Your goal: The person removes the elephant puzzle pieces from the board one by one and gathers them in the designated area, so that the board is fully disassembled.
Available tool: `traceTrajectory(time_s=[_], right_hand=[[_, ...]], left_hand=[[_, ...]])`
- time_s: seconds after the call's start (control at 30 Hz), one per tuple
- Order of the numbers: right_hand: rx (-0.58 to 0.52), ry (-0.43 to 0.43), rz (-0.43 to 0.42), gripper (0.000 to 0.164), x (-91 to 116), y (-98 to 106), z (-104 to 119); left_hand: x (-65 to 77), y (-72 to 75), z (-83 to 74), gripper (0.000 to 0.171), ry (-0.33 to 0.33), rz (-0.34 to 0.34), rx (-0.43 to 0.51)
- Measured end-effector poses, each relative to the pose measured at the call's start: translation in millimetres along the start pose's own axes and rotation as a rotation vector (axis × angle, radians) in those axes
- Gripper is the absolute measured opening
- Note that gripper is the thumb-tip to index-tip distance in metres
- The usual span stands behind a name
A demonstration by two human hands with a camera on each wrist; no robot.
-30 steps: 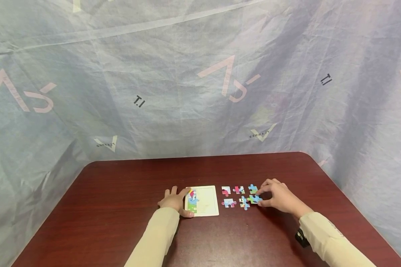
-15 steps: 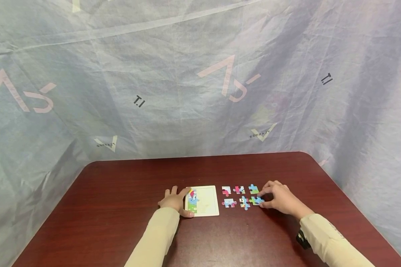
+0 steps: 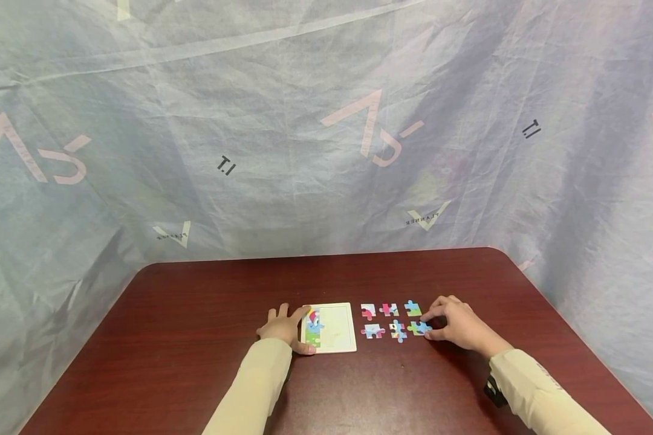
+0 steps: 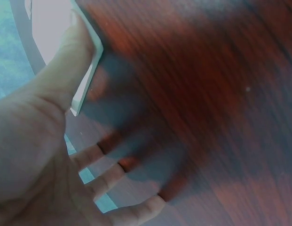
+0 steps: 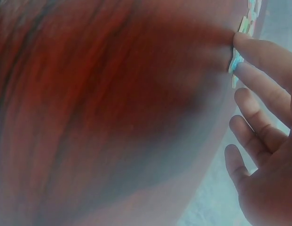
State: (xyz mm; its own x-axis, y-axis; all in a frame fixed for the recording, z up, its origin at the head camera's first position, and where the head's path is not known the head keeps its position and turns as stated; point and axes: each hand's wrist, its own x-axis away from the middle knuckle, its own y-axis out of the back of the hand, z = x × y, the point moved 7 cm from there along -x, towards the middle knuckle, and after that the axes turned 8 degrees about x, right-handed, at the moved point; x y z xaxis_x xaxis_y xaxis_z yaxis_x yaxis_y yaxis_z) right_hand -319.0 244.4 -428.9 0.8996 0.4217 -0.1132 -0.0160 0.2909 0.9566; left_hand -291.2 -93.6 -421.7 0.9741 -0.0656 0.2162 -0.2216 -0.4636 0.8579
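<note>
In the head view my left hand [image 3: 280,328] lies with spread fingers at the left side of a pale puzzle board [image 3: 337,329]. Its thumb and index finger rest on the board's left corners; the thumb [image 4: 73,44] presses the rim in the left wrist view. Joined pieces with a cartoon picture [image 3: 313,329] fill the board's left strip. Further right, my right hand [image 3: 457,325] pinches a blue and green puzzle piece [image 3: 416,328] at its right side between thumb and index finger. The right wrist view shows this piece edge-on, low over the table, with the other fingers loosely bent.
Several loose pieces lie in two rows right of the board, among them a blue and green one [image 3: 412,309], a red one [image 3: 389,310] and a blue one [image 3: 398,330]. Beneath is a dark red wooden table [image 3: 207,350]. A grey printed cloth [image 3: 283,121] hangs behind it.
My right hand has shifted slightly right with the blue and green piece, drawing it away from the neighbouring pieces into the lower row's right end. The left hand and the board have stayed put.
</note>
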Motion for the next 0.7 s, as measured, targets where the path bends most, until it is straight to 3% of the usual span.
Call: traceTrajectory(time_s=[0.13, 0.33, 0.7], right_hand=[[-0.006, 0.004, 0.002, 0.029, 0.8, 0.5, -1.0], [-0.121, -0.013, -0.023, 0.029, 2.4, 3.8, -2.6], [-0.227, 0.006, -0.075, 0.031, -3.6, 10.1, 12.9]], left_hand=[[2.3, 1.8, -1.8, 0.091, -0.002, -0.001, -0.003], [5.1, 3.7, -4.1, 0.091, -0.004, -0.003, -0.017], [5.3, 3.4, -3.6, 0.090, -0.004, -0.005, -0.017]])
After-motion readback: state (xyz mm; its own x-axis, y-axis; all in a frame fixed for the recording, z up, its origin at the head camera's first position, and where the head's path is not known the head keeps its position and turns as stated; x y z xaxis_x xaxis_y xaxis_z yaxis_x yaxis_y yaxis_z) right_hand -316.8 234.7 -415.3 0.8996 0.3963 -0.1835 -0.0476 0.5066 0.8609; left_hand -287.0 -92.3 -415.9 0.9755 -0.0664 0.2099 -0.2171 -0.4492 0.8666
